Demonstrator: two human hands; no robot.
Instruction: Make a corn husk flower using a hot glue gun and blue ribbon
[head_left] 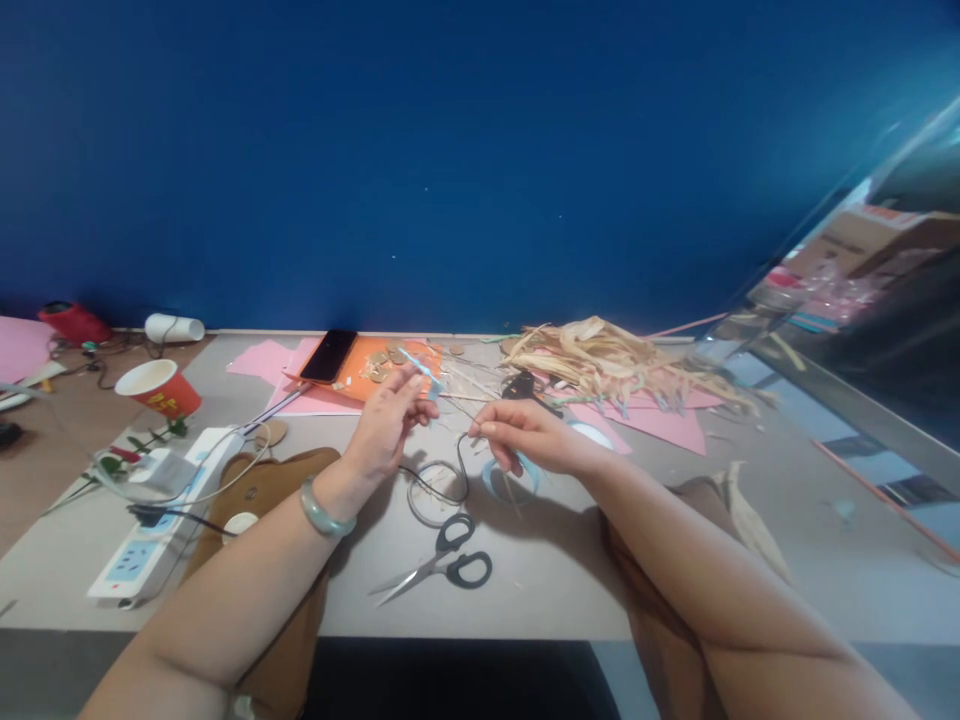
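My left hand [390, 415], with a bangle on its wrist, is closed in a pinch around a narrow light-blue strip [421, 366] whose upper end sticks out past the fingers. To its right, my right hand [529, 436] pinches a thin wire-like strand [459, 407] that runs toward the left hand. Whether strand and strip are joined is too fine to see. Below the hands lie a grey ring [415, 513], a light-blue ring [534, 486] partly behind the right fingers, and a dark cord [463, 465]. Scissors [442, 567] with black handles rest nearer me, blades parted.
Dried husks [600, 350] are heaped at the back right on pink paper [679, 428]. A phone [328, 356] lies by an orange sheet [360, 385]. On the left stand a paper cup [161, 388] and a power strip [131, 560] with cables. A blue wall [480, 170] closes the back.
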